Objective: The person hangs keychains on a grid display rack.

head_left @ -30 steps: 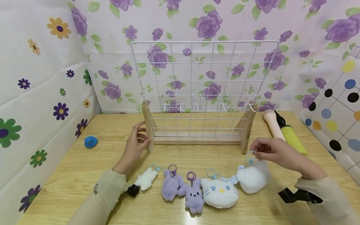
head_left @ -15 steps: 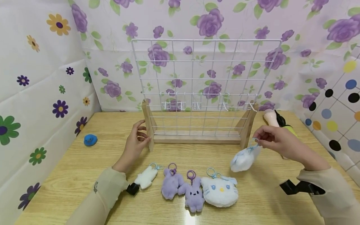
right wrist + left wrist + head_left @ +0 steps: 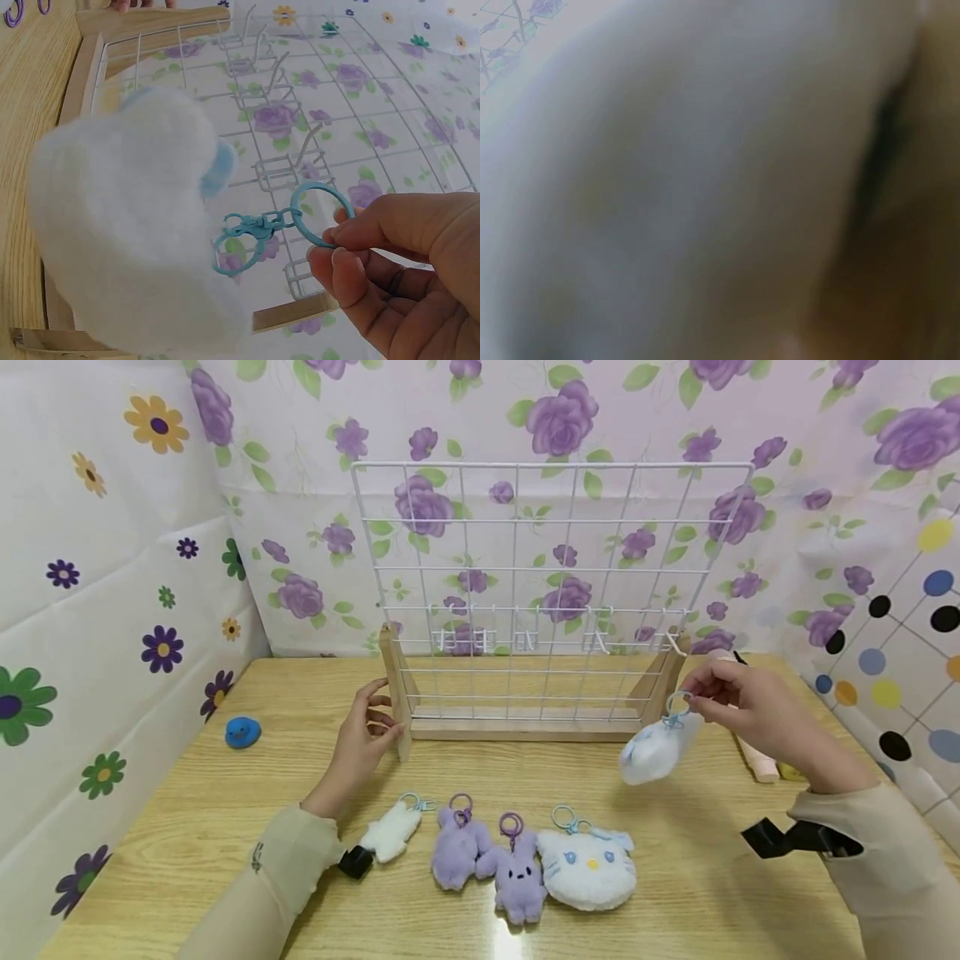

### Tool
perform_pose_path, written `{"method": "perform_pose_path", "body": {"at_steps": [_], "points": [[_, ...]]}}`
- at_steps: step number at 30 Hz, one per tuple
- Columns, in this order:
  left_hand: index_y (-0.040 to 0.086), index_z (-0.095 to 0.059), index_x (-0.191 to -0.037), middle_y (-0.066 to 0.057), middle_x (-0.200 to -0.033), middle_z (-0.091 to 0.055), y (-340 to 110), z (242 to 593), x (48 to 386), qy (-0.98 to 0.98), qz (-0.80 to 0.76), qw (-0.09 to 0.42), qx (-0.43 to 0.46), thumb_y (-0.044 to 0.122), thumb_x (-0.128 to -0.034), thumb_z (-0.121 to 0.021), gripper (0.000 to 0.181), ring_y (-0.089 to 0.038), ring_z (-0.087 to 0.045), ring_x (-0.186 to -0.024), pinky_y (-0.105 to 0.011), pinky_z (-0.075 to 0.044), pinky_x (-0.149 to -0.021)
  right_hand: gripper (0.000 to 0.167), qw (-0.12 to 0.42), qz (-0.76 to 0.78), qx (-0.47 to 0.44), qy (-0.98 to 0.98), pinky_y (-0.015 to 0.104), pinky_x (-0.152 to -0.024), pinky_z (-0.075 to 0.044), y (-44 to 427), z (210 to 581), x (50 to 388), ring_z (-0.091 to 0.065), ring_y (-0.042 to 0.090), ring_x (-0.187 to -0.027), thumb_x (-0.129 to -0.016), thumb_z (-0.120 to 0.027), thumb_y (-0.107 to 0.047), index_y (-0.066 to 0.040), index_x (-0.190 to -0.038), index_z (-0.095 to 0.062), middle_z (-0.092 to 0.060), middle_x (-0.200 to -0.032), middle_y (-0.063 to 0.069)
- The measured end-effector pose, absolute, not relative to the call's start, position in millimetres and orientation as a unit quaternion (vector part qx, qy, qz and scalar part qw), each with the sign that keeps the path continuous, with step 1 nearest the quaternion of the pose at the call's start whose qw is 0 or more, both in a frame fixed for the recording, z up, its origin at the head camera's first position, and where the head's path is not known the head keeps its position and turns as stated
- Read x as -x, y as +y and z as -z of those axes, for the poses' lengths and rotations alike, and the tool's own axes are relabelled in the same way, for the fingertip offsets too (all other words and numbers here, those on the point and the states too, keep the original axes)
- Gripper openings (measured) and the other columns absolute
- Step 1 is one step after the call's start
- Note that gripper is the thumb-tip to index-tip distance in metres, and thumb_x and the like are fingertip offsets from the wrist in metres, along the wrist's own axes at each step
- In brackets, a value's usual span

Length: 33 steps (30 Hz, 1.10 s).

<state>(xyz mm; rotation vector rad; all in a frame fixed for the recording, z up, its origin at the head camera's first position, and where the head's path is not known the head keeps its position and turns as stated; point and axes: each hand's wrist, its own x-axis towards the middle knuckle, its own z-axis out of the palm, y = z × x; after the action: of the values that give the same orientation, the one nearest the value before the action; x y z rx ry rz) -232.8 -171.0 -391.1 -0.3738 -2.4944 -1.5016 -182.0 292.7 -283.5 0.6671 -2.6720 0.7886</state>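
Observation:
My right hand (image 3: 757,714) pinches the blue key ring (image 3: 324,214) of a white plush keychain (image 3: 135,217). The plush dangles tilted below the ring, just in front of the rack's right wooden leg. A wire grid rack (image 3: 517,568) with a wooden base stands upright, and several white hooks (image 3: 525,639) hang in a row on it. My left hand (image 3: 363,735) grips the rack's left wooden leg (image 3: 397,693) between thumb and fingers. The left wrist view is mostly blocked by blurred cloth.
On the table near me lie a small white plush keychain (image 3: 393,831), two purple plush keychains (image 3: 457,852) and a white cat-face plush keychain (image 3: 588,872). A blue toy duck (image 3: 242,732) sits at left. Behind my right hand, a pink object (image 3: 761,764) is partly hidden.
My right hand has raised the white plush keychain off the table and carried it forward toward the rack's right side. The left hand stays at the left leg.

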Motion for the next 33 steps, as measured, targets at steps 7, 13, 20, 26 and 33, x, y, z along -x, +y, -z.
{"method": "perform_pose_path", "body": {"at_steps": [7,13,20,26,33], "points": [[0.016,-0.029,-0.147,-0.017,-0.125,-0.050,-177,409,245,-0.840,0.513,0.113,0.133,0.003,-0.0909,-0.063,0.067,-0.025,-0.057,-0.094,-0.017,-0.047,-0.078,0.010,0.154,-0.281,-0.189,-0.928,0.011,-0.061,-0.046,291,273,186,-0.055,-0.006,-0.071,-0.092,-0.062,-0.004,-0.005,-0.102,-0.064,-0.067,-0.091,0.009],[0.015,-0.030,-0.147,-0.018,-0.124,-0.050,-178,409,245,-0.840,0.511,0.119,0.138,0.001,-0.0901,-0.064,0.068,-0.023,-0.056,-0.092,-0.017,-0.047,-0.077,0.011,0.183,-0.304,-0.173,-0.919,0.007,-0.062,-0.046,290,268,191,-0.057,-0.007,-0.068,-0.093,-0.061,-0.003,0.000,-0.103,-0.063,-0.064,-0.088,-0.002],[0.015,-0.030,-0.147,-0.018,-0.124,-0.050,-179,410,246,-0.839,0.514,0.117,0.137,0.001,-0.0901,-0.064,0.068,-0.022,-0.056,-0.092,-0.017,-0.047,-0.076,0.013,0.191,-0.316,-0.150,-0.917,0.005,-0.063,-0.045,290,266,199,-0.057,-0.012,-0.068,-0.094,-0.061,-0.007,0.000,-0.104,-0.062,-0.059,-0.083,-0.018],[0.015,-0.029,-0.148,-0.018,-0.125,-0.050,-180,411,247,-0.836,0.517,0.118,0.141,0.004,-0.0914,-0.063,0.067,-0.022,-0.056,-0.093,-0.019,-0.048,-0.077,0.014,0.175,-0.308,-0.141,-0.925,0.008,-0.060,-0.046,288,265,205,-0.055,-0.013,-0.067,-0.095,-0.059,-0.008,0.001,-0.105,-0.061,-0.066,-0.091,0.012],[0.012,-0.028,-0.148,-0.021,-0.126,-0.050,-177,404,242,-0.838,0.519,0.103,0.134,0.000,-0.0910,-0.062,0.068,-0.028,-0.056,-0.095,-0.022,-0.048,-0.078,0.015,0.146,-0.306,-0.133,-0.931,0.012,-0.058,-0.048,289,269,211,-0.054,-0.011,-0.066,-0.096,-0.058,-0.009,0.001,-0.106,-0.060,-0.064,-0.095,0.020]]}}
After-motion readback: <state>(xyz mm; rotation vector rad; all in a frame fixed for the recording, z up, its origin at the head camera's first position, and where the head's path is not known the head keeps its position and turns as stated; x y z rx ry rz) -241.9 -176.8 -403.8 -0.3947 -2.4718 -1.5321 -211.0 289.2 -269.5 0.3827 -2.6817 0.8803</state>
